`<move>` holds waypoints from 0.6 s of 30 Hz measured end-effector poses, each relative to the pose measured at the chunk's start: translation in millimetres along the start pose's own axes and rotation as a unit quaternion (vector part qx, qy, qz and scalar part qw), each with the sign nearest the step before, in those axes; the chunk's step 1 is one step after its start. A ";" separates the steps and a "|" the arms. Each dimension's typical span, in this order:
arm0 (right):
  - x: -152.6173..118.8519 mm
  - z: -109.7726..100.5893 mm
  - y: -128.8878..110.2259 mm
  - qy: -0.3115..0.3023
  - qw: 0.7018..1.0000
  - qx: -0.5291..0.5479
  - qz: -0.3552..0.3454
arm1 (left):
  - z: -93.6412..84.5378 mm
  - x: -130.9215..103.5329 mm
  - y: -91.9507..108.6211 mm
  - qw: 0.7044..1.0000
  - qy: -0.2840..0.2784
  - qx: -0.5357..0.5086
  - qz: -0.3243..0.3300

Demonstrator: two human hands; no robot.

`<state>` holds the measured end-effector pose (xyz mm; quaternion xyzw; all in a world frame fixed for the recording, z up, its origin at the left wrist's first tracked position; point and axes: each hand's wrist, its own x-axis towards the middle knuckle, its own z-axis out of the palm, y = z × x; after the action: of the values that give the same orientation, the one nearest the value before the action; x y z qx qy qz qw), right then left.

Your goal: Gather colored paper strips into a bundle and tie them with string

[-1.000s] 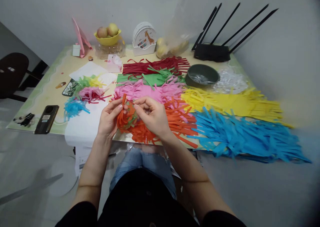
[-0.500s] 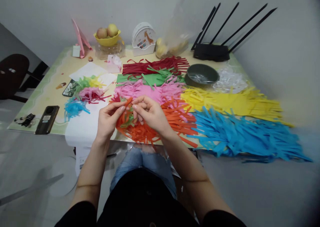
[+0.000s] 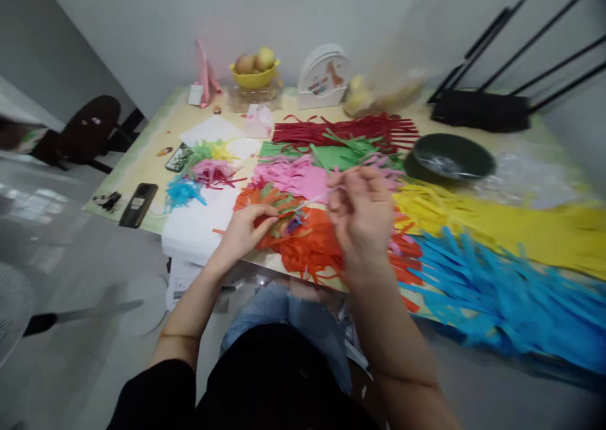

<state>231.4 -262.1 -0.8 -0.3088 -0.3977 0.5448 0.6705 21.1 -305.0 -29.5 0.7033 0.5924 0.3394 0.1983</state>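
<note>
My left hand [image 3: 247,228] pinches the end of an orange paper strip above the orange fringed paper [image 3: 312,240]. My right hand [image 3: 362,209], somewhat blurred, is raised to the right with its fingers closed on a thin whitish strand [image 3: 312,201], which stretches down toward the left fingertips. Under and between the hands lies a mixed bunch of green and orange strips. Pink fringed paper [image 3: 296,174] lies just behind, then green [image 3: 343,157] and dark red [image 3: 341,130] layers.
Yellow [image 3: 534,225] and blue [image 3: 511,291] fringed papers lie right, below a dark bowl [image 3: 447,158] and a router [image 3: 480,109]. Left are small coloured tufts [image 3: 182,192] and a phone [image 3: 138,205]. Fruit in a yellow bowl [image 3: 255,76] stands behind.
The view has turned left, so the table appears shifted right. My hands have moved apart, the right one up and away, and a thin whitish strand now shows between them.
</note>
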 end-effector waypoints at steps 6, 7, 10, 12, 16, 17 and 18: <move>0.4 -7.4 -3.4 0.035 0.997 0.062 0.002 | -119.9 -31.6 -118.3 0.919 0.191 0.230 -0.259; -1.9 -6.6 -4.0 0.035 0.998 0.057 0.003 | -138.9 -39.9 -136.7 0.897 0.195 0.257 -0.303; -8.0 -2.3 -5.2 0.030 0.998 0.051 0.006 | -174.2 -60.4 -178.8 0.855 0.161 0.304 -0.389; -9.5 0.1 -4.9 0.022 0.998 0.052 0.009 | -184.1 -67.5 -196.0 0.845 0.121 0.324 -0.407; -9.2 1.3 -3.0 0.015 0.998 0.057 0.006 | -205.1 -67.0 -212.7 0.843 0.054 0.344 -0.409; -9.4 1.1 -2.9 0.015 0.998 0.057 0.005 | -214.0 -64.9 -214.5 0.845 0.040 0.341 -0.409; -9.7 0.9 -2.9 0.014 0.998 0.056 0.007 | -224.2 -62.4 -215.7 0.847 0.029 0.337 -0.410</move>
<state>231.2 -272.2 0.2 -0.2809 -0.3546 0.5663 0.6889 -293.5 -345.8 -36.5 0.4097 0.9103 0.0275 0.0532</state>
